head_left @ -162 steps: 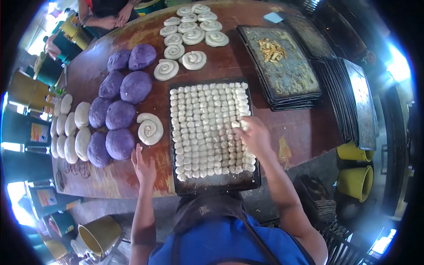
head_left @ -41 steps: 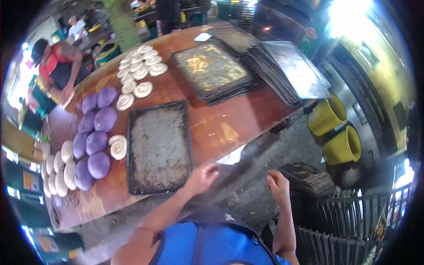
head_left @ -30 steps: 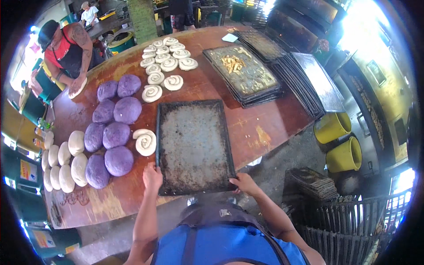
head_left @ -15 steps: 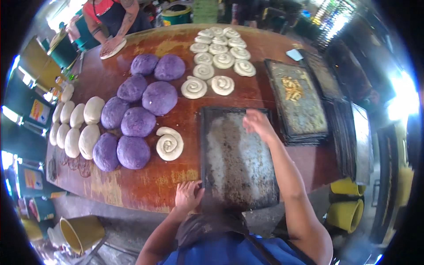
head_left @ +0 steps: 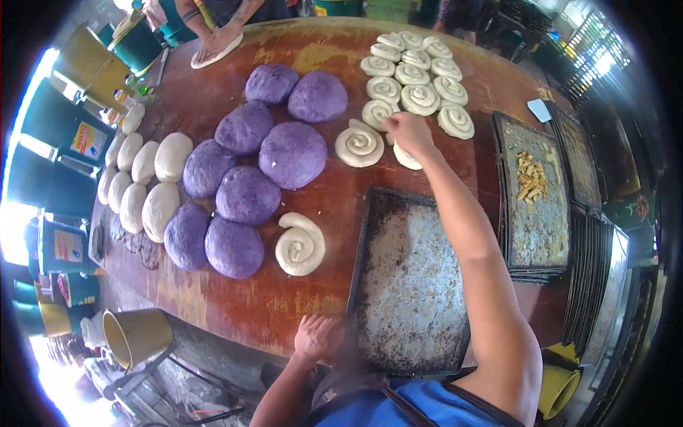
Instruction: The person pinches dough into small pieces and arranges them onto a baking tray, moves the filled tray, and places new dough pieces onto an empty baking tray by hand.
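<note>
My right hand (head_left: 408, 132) reaches far across the wooden table (head_left: 334, 199) and closes on a white dough spiral (head_left: 407, 157), beside another white spiral (head_left: 359, 144). My left hand (head_left: 318, 337) rests at the table's near edge, against the front left corner of an empty dark baking tray (head_left: 411, 281) that lies before me. A further white spiral (head_left: 300, 244) sits just left of the tray.
Several purple dough balls (head_left: 249, 192) and white dough logs (head_left: 146, 181) fill the left. More spirals (head_left: 416, 75) lie at the back. Stacked trays (head_left: 537, 192) with crumbs stand right. Another person's hands (head_left: 213, 48) press flat dough at the far edge. A yellow bucket (head_left: 135, 336) sits below.
The tray full of dough pieces has been swapped for an empty one. My right hand moved from the tray's far edge out to the spirals; my left hand stays at the table's near edge.
</note>
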{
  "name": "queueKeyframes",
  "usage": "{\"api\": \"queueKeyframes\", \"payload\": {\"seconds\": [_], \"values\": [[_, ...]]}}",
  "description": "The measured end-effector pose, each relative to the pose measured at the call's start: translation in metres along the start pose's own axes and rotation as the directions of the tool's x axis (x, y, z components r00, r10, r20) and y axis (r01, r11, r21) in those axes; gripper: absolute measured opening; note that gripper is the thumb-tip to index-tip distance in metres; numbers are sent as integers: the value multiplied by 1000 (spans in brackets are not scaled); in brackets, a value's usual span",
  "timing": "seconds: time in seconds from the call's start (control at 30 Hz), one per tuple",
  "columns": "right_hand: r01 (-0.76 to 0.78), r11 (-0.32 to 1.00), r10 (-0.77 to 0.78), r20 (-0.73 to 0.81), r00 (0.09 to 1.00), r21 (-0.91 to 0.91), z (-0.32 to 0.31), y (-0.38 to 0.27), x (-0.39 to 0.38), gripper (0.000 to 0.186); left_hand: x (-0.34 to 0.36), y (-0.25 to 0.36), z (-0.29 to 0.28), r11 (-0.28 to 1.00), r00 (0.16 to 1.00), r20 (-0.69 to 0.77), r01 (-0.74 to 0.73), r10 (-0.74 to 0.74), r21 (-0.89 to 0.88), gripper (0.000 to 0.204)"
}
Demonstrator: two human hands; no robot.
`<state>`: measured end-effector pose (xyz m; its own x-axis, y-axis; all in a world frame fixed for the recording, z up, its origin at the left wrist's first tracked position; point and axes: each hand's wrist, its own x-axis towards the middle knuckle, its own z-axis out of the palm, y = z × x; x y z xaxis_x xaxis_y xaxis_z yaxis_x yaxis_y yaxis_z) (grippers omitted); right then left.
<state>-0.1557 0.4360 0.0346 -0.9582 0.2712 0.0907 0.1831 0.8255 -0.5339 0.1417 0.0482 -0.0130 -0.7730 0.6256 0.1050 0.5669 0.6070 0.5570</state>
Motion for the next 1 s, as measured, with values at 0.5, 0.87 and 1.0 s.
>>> {"api": "queueKeyframes", "payload": {"seconds": [0.5,0.87,1.0], "values": [[214,918,-258,91,962,335,20,-179,-128,75,-3,-2,-16,984,995,-64,-81,72,-160,18],[-321,511,35,353,935,797,41,-195,-366,34,-67,-6,-98,963,886,-426,-250,184,-103,34],[-237,-116,-88,228,970,965,-20,-230,-410,34,-29,-30,-127,806,993,112,85,-24,-586,33]]}}
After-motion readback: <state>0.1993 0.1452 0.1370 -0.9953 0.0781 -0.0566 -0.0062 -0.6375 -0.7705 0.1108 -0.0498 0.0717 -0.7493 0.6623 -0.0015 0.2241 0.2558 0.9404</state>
